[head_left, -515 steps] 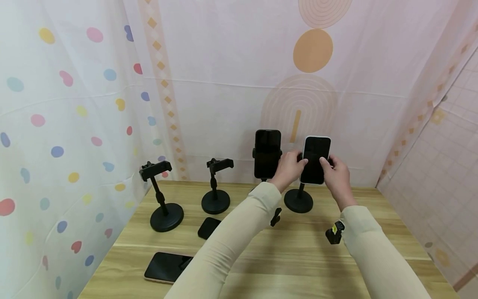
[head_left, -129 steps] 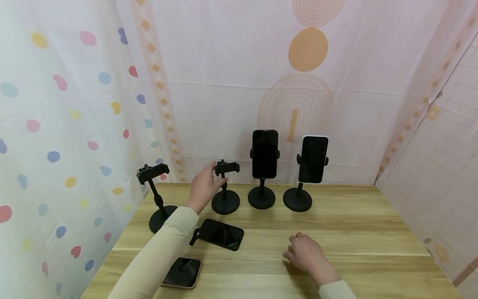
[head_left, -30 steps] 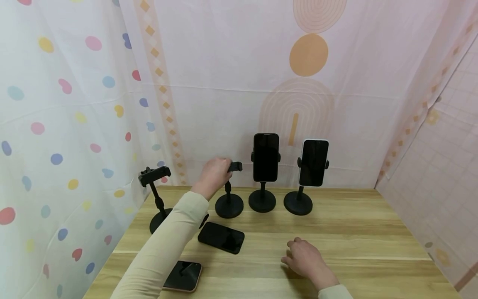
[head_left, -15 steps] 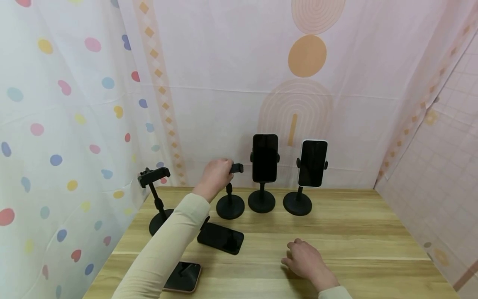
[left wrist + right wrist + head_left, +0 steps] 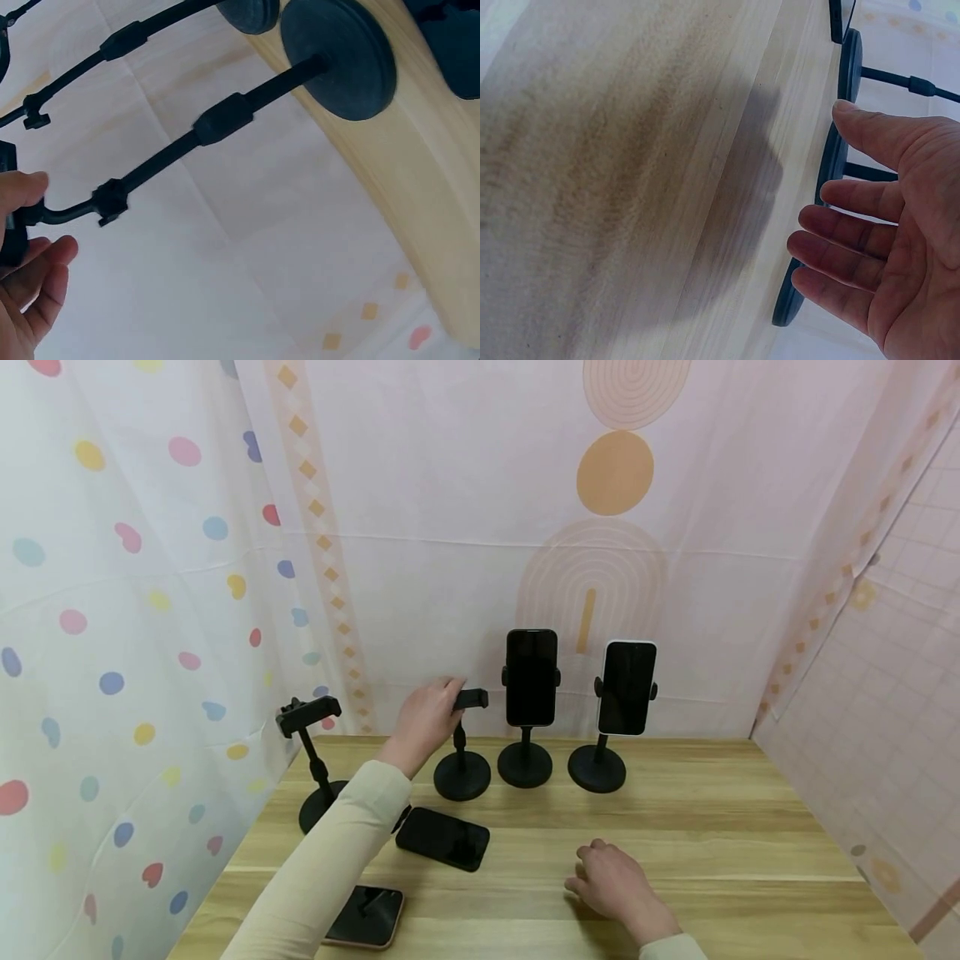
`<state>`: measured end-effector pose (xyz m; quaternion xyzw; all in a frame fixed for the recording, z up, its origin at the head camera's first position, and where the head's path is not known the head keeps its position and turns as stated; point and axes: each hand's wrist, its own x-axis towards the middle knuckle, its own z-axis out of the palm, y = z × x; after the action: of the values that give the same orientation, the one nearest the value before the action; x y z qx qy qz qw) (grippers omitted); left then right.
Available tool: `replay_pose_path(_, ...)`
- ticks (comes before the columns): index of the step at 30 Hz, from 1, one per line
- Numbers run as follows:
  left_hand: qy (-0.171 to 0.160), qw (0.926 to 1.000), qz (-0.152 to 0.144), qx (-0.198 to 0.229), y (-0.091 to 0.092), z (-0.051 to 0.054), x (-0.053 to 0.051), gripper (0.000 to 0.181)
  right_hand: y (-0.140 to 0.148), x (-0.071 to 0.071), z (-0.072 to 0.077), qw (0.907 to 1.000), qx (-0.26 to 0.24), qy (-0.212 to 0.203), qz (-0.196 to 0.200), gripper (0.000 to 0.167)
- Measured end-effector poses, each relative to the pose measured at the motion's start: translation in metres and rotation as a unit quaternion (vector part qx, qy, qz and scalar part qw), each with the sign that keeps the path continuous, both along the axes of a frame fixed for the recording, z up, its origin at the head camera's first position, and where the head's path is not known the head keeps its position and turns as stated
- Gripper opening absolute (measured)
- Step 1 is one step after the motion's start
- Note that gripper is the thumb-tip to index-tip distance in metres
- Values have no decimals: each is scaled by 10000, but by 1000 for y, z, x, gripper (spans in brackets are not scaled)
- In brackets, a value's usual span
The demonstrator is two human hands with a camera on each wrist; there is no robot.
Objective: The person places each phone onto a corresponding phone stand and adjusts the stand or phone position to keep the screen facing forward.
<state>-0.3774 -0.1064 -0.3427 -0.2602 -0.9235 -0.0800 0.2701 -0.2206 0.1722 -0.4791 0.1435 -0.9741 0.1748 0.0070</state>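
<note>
In the head view my left hand (image 5: pixel 426 722) is at the clamp (image 5: pixel 472 698) of a black phone stand (image 5: pixel 462 777), second from the left. The left wrist view has my thumb and fingers around that clamp, which is partly cut off at the edge; the stand's pole (image 5: pixel 161 161) and round base (image 5: pixel 341 60) are plain. This clamp carries no phone. My right hand (image 5: pixel 611 883) hovers low over the table's front, fingers loosely curved and holding nothing; the right wrist view shows its bare palm (image 5: pixel 930 232).
Two stands on the right hold a black phone (image 5: pixel 532 677) and a white-edged phone (image 5: pixel 627 687) upright. A phone-less stand (image 5: pixel 309 716) is at far left, its base partly behind my sleeve. Two phones lie flat: one black (image 5: pixel 442 838), one pink-edged (image 5: pixel 369 917).
Since the oldest frame, both hands have left the white-edged phone, and the second stand has shifted right. In the last half second my left hand has drawn back slightly left.
</note>
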Motion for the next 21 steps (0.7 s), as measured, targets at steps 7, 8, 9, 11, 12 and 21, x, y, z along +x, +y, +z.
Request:
replay_pose_path(7, -756, 9889, 265, 1252, -10, -13, -5, 76, 1, -1, -2, 10000, -51, 0, -17, 38)
replay_pose_path(8, -837, 9865, 316, 1373, -11, -15, -7, 77, 1, -1, -3, 10000, -51, 1, -18, 38)
replay_pose_path(9, -908, 9841, 356, 1487, -11, -17, -9, 76, 1, -1, -3, 10000, -59, 5, -20, 38)
replay_pose_path(11, -1058, 9797, 433, 1644, -12, -20, -12, 72, 2, 0, -3, 10000, -63, 7, -23, 38)
replay_pose_path(12, -1122, 9779, 459, 1701, -12, -21, -14, 69, 2, 0, -3, 10000, -69, 10, -25, 38)
replay_pose_path(21, -1415, 9661, 236, 2148, -6, -25, -28, 38, 4, -1, -4, 10000, -17, 66, -41, 38)
